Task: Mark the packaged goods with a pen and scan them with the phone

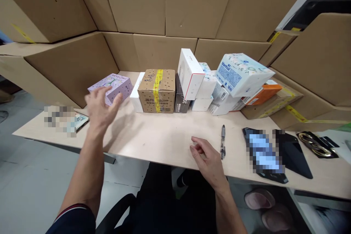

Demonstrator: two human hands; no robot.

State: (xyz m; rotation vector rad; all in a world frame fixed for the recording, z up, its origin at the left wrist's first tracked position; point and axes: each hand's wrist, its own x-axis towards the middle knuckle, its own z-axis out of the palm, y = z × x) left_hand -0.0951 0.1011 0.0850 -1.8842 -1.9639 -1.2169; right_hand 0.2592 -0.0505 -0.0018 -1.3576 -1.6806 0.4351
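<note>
My left hand (101,106) is at the lilac patterned box (117,86) on the left of the table. Its thumb and fingers are spread in front of the box, and whether they touch it I cannot tell. Over the table's front edge is my right hand (207,159), loosely curled, with a gap between thumb and index finger and nothing visible in it. A grey pen (223,140) lies just right of that hand. Right of the lilac box stand a white box (137,95) and a brown carton with yellow tape (157,93).
White boxes (189,75), a tissue pack (242,75) and an orange box (263,93) are piled at the back right. A lit phone (264,153), a dark tablet-like slab (297,155) and gold-rimmed glasses (314,144) lie right. Cardboard walls (164,51) enclose the table's back and sides.
</note>
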